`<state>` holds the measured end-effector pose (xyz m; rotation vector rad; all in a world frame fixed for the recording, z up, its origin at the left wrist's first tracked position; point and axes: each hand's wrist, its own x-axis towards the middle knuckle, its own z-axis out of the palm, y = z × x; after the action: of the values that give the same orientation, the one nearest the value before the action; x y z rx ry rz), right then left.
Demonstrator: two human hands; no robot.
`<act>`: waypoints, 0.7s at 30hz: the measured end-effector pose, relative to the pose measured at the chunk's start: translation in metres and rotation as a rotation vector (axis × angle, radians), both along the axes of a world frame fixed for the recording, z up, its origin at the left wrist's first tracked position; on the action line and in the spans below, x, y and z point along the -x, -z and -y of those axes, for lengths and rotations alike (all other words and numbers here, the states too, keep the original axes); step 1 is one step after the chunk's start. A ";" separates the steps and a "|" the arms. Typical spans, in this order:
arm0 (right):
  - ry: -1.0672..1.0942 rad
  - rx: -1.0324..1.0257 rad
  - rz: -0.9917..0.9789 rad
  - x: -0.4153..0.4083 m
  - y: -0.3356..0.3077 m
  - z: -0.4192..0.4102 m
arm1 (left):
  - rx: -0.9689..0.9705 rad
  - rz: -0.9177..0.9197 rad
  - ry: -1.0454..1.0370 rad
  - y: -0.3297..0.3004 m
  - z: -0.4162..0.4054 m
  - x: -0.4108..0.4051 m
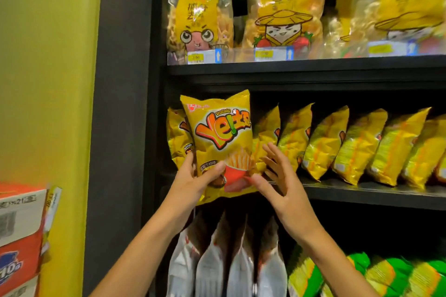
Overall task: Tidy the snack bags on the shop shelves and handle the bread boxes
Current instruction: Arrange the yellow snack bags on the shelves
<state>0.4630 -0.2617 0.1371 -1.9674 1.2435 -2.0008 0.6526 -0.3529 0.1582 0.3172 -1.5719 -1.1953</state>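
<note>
Upright, the yellow bag [218,142] sits in the left hand [193,179] grip, right hand [280,183] spread.

Yellow-green wall [45,67] at left, beside black shelf upright [123,103]; yellow price tags [196,57] above.

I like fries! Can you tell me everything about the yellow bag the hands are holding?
The yellow snack bag is shiny and puffy, with orange letters and a picture of fries in a red carton. It stands upright, slightly tilted, before the middle shelf's left end. The left hand grips its lower left; the right hand's thumb touches its lower right.
</note>
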 end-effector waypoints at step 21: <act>0.898 -0.019 -0.463 0.052 -0.047 0.112 | 0.302 0.237 -0.508 -0.044 0.143 0.117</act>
<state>0.4108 -0.3735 0.1839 -2.1491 2.6079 -1.7810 0.5351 -0.4960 0.2024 0.6312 -1.7113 -0.5347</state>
